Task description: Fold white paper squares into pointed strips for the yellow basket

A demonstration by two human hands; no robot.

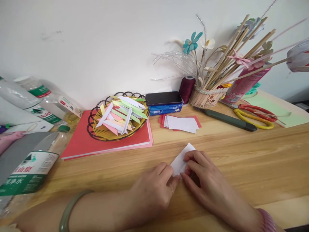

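A small white piece of paper [180,160], its far end coming to a point, lies on the wooden table under my fingers. My left hand [155,183] pinches its near left edge between thumb and curled fingers. From the other side, my right hand [202,175] grips the near right part, thumb at the bottom edge and fingertips on the surface. The near edge is partly hidden by both hands. Beyond them lies a small stack of white paper slips [182,123] on red slips [198,120].
A basket [96,132] of folded paper strips stands on red paper sheets [79,141]. Behind are a blue tissue pack [166,108] with a phone [164,98], a thread spool [187,89] and a stick holder [205,98]. A utility knife [229,119] and scissors [256,116] lie right; bottles [31,170] left.
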